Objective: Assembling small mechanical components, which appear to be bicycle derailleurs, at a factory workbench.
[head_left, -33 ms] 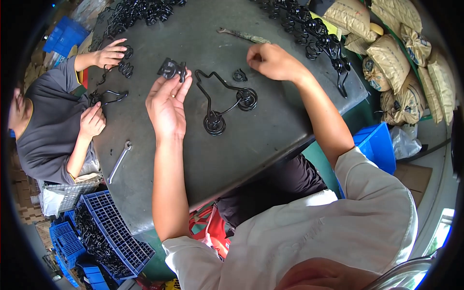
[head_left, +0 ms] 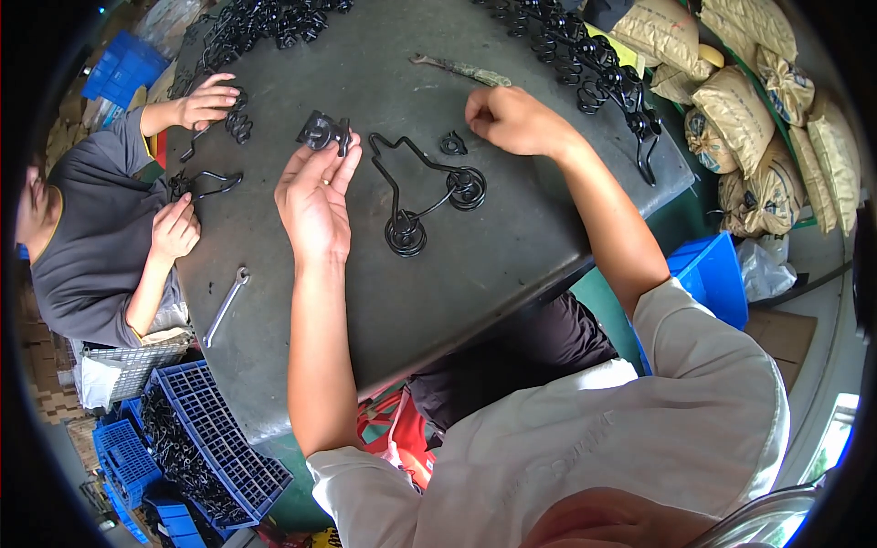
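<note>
My left hand (head_left: 315, 196) is raised over the grey table (head_left: 484, 301), pinching a black ring-shaped fitting (head_left: 323, 133) between thumb and fingertips. My right hand (head_left: 519, 121) is closed above the table, fingers curled inward; whatever they grip, if anything, is hidden. Between my hands lies a bent black wire frame (head_left: 395, 183) with a coiled spring at each of its two lower ends. A small black ring piece (head_left: 452, 142) rests just left of my right hand. Behind that hand is a wrench with a wrapped handle (head_left: 464, 70).
A co-worker's hands (head_left: 187, 169) work on black wire parts at the left. Black springs pile up at the far left (head_left: 265, 26) and far right (head_left: 585, 64). A wrench (head_left: 227, 306) lies near the left edge, above a blue crate (head_left: 219, 438). Sacks (head_left: 740, 119) stand right.
The co-worker's upper hand and the wire part under it have shifted slightly. My own hands and the fitting stay almost where they were.
</note>
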Demonstrator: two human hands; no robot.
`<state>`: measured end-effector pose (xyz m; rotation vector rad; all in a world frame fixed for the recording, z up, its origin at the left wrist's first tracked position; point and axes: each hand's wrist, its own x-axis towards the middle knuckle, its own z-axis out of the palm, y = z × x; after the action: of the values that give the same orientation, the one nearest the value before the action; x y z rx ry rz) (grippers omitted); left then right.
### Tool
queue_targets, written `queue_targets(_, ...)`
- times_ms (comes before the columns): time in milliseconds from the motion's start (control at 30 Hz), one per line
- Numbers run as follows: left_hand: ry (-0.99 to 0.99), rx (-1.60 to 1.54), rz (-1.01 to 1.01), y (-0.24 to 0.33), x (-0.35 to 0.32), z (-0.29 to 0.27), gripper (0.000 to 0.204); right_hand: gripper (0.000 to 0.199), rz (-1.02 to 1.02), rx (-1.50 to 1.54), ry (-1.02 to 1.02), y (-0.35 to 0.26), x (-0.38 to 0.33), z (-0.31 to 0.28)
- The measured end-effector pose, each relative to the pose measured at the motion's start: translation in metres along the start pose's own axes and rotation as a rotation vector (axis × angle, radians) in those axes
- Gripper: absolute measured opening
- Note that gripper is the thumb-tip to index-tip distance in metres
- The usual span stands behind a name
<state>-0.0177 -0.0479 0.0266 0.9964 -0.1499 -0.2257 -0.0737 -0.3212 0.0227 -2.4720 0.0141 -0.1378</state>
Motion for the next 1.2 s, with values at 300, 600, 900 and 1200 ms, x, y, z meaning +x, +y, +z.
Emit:
queue_targets(300,0.038,-0.013,0.011,0.000,0.002,-0.004,0.021,0.021,-0.028,0.025,-0.209,0.001,-0.003,-0.008)
queue_targets(600,0.024,-0.013,0.009,-0.001,0.002,-0.002,0.017,0.024,-0.050,0.007,-0.132,0.005,-0.003,-0.015)
queue_targets(900,0.046,0.005,0.007,-0.002,0.001,-0.001,0.018,0.035,-0.277,-0.004,-0.082,-0.008,-0.009,-0.002)
queue_targets(1200,0.059,0.225,0.086,-0.005,-0.004,0.005,0.016,0.019,-0.341,-0.150,-0.059,-0.012,-0.011,0.021)
